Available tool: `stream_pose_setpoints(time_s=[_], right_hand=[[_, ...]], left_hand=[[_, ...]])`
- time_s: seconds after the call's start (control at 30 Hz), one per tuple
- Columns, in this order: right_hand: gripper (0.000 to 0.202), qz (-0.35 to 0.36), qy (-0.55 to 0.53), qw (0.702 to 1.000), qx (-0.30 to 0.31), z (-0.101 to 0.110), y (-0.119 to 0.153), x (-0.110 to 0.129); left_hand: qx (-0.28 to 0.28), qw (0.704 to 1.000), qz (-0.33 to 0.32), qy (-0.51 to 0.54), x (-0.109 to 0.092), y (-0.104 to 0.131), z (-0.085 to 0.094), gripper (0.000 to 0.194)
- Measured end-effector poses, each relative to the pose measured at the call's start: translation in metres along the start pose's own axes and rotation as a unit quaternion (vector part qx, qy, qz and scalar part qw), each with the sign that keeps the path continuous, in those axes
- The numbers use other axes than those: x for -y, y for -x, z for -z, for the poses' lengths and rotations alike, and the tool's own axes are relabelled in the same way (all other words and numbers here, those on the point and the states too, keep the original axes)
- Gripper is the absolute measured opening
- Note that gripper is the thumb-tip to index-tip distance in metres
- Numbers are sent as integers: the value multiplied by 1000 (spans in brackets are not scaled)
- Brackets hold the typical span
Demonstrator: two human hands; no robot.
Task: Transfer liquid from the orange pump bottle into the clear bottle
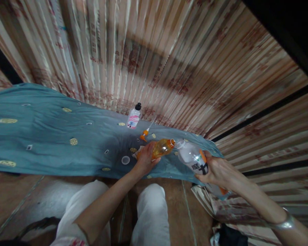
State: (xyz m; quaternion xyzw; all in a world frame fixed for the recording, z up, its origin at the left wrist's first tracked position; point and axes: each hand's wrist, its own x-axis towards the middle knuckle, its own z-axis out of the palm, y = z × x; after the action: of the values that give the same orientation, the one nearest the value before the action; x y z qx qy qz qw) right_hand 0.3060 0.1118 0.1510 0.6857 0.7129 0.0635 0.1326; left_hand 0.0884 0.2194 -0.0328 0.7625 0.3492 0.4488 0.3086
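Orange bottle point(163, 148), clear bottle point(190, 154): each hand point(145, 158) grips one.

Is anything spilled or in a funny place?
The orange pump top lies loose on the blue-green cloth, not on a bottle. The left hand holds the orange bottle tipped, its mouth by that of the clear bottle. I see no spill.

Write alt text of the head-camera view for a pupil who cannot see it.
The left hand holds an amber bottle and the right hand a clear bottle, mouths close together, over a teal cloth. On the cloth are an orange pump head, a pale round lid and a black-capped bottle.
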Motion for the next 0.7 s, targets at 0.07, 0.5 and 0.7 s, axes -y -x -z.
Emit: stream_pose_setpoints(time_s=[0.07, 0.5, 0.7], right_hand=[[44, -1, -2, 1000, -2, -1, 0, 0], [50, -4, -11, 1000, 14, 2, -1, 2], [49, -4, -9, 1000, 13, 6, -1, 4]], left_hand=[[-6, 1000, -7, 1, 2, 0, -2, 63], [-5, 1000, -3, -4, 2, 1, -1, 67], [-10, 1000, -1, 6, -8, 0, 5, 56]])
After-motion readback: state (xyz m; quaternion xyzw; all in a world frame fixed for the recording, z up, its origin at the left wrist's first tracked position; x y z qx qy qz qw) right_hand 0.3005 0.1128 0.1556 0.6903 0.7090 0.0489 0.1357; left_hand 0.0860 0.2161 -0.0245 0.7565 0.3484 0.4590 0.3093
